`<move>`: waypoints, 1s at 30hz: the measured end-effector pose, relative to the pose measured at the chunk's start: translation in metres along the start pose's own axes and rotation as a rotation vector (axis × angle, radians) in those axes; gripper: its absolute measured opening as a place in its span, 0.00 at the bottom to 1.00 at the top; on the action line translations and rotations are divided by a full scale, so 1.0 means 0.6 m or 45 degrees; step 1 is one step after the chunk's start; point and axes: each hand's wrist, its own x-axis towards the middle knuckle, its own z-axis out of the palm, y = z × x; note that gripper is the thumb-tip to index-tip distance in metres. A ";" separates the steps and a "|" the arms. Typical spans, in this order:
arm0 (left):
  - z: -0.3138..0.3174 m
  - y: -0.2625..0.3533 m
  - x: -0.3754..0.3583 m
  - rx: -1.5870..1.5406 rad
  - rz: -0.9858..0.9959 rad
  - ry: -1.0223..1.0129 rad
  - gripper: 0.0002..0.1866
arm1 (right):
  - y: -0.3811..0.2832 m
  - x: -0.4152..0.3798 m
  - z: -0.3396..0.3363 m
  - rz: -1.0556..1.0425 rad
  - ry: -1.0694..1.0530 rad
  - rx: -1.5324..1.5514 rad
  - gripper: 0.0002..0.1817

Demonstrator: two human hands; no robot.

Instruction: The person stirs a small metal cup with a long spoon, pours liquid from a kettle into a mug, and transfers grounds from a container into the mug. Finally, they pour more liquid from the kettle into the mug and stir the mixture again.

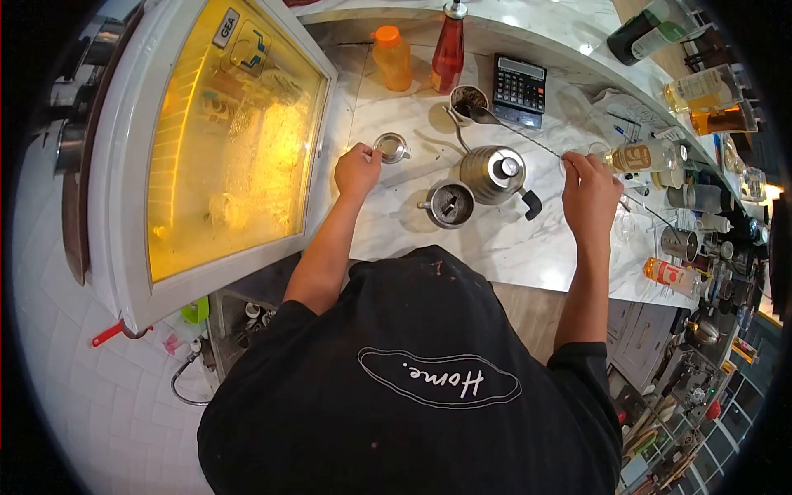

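My right hand point(590, 190) is closed in a pinch on the thin end of a long bar spoon point(532, 140) with a twisted shaft. The spoon's bowl lies over a white cup point(467, 92) of dark grounds. My left hand point(359, 171) is closed at the edge of a small round metal cup point(392, 148), its fingertips partly hidden. Between my hands stand a steel gooseneck kettle point(493, 175) with a black handle and a steel cup point(451, 204) with dark contents and a side handle.
A lit yellow glass-fronted cabinet point(239, 140) stands close on the left. Along the back are an orange-capped bottle point(392, 59), a red bottle point(448, 54) and a calculator point(519, 89). Several bottles and jars crowd the right side, including a bottle lying near the edge point(672, 275).
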 end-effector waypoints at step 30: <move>0.108 0.205 0.159 -0.723 0.690 -0.678 0.41 | -0.069 0.198 0.149 -0.356 -0.363 -0.209 0.07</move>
